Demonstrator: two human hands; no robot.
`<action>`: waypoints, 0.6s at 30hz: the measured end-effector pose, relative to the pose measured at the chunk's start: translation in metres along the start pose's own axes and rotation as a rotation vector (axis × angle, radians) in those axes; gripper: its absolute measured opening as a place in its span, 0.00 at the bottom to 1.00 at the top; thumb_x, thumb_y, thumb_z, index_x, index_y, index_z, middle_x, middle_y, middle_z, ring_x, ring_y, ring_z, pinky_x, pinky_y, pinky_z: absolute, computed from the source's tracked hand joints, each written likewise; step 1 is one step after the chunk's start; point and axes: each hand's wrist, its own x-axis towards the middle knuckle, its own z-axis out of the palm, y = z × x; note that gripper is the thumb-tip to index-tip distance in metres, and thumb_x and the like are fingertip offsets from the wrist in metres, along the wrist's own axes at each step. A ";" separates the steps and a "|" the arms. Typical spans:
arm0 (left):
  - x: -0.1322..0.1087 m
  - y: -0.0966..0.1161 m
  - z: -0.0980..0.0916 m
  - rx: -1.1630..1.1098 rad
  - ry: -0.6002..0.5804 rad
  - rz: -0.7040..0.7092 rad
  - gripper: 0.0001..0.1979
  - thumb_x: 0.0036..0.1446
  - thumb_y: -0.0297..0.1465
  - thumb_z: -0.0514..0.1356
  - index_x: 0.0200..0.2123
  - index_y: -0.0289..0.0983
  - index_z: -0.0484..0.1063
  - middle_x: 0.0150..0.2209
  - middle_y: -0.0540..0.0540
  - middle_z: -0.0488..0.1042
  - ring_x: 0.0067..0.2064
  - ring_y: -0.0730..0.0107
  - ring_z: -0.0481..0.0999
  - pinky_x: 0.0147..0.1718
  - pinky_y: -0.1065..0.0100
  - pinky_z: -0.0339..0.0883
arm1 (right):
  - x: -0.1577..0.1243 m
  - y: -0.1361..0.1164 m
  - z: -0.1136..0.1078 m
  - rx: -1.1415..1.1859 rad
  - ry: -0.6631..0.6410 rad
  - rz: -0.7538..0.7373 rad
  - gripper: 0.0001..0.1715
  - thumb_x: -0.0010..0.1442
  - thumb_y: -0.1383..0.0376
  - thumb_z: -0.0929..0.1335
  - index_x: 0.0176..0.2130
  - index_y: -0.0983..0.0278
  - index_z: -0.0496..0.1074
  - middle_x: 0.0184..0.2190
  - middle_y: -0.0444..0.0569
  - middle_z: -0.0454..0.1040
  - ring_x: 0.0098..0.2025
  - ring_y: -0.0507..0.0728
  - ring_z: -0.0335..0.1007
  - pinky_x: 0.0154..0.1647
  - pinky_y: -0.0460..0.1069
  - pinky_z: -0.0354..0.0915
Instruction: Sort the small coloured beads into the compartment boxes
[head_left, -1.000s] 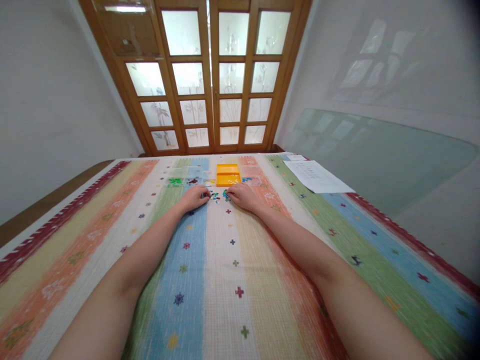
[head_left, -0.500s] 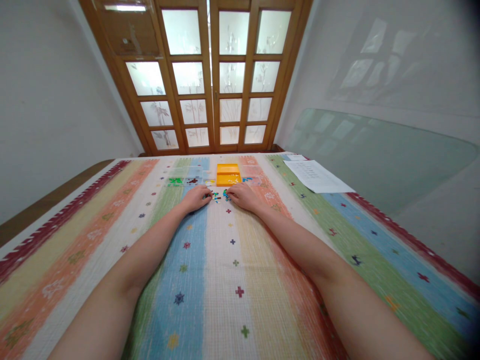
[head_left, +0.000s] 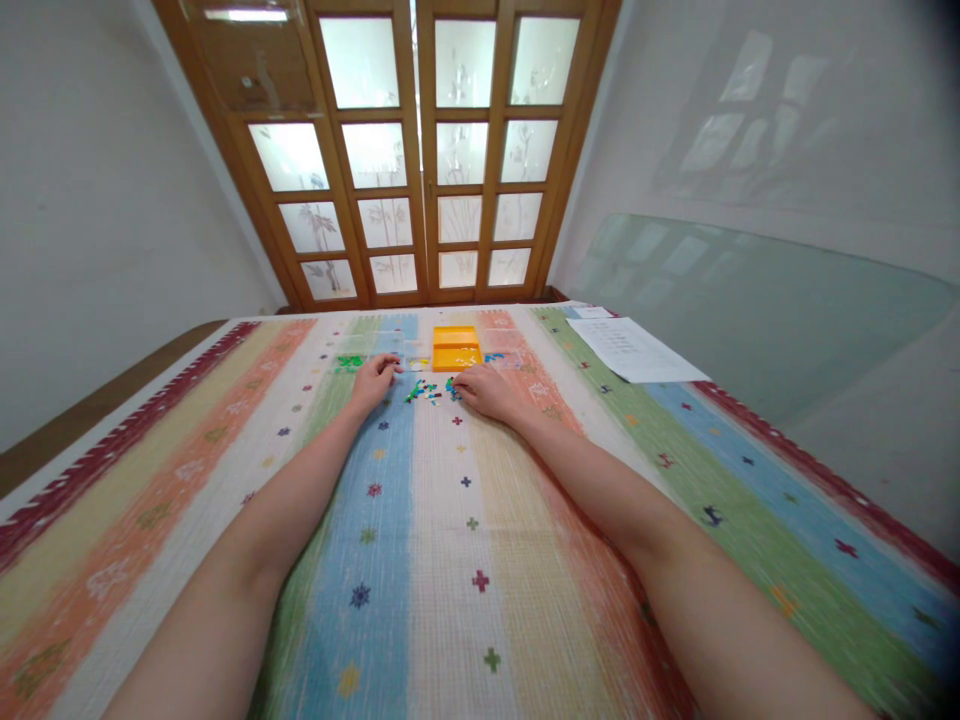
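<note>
A small heap of tiny coloured pieces lies on the striped cloth far ahead. My right hand rests beside the heap's right edge, fingers curled down onto the pieces. My left hand sits to the left and slightly beyond the heap, close to a clear compartment holding dark red pieces; its fingers are bent and what they hold is too small to see. A green group of pieces lies further left. An orange tray stands just behind the heap.
A white printed sheet lies at the far right of the cloth. Blue pieces sit right of the orange tray. Wooden doors with frosted panes rise behind. A glass panel leans along the right wall.
My left hand has left the heap and moved up and left toward the compartment with dark red pieces. My right hand has stayed at the heap.
</note>
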 end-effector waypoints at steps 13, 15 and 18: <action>0.000 -0.002 -0.003 0.015 -0.024 -0.003 0.31 0.59 0.28 0.58 0.67 0.40 0.69 0.58 0.41 0.79 0.28 0.73 0.72 0.37 0.66 0.72 | -0.001 -0.002 -0.002 0.017 -0.006 -0.001 0.11 0.70 0.67 0.68 0.44 0.60 0.82 0.42 0.51 0.82 0.47 0.60 0.74 0.50 0.52 0.60; -0.001 -0.002 -0.004 0.086 -0.036 0.030 0.28 0.59 0.28 0.58 0.63 0.39 0.73 0.53 0.43 0.81 0.31 0.70 0.74 0.38 0.65 0.72 | -0.001 -0.003 -0.003 0.016 -0.003 -0.006 0.11 0.70 0.67 0.67 0.43 0.60 0.82 0.42 0.51 0.82 0.47 0.60 0.74 0.50 0.52 0.60; -0.002 -0.002 -0.006 0.207 -0.092 0.093 0.19 0.59 0.29 0.59 0.53 0.40 0.80 0.46 0.44 0.83 0.36 0.64 0.77 0.43 0.62 0.72 | -0.001 -0.004 -0.004 0.010 -0.002 -0.007 0.12 0.70 0.67 0.67 0.43 0.61 0.82 0.42 0.52 0.82 0.47 0.60 0.74 0.50 0.52 0.61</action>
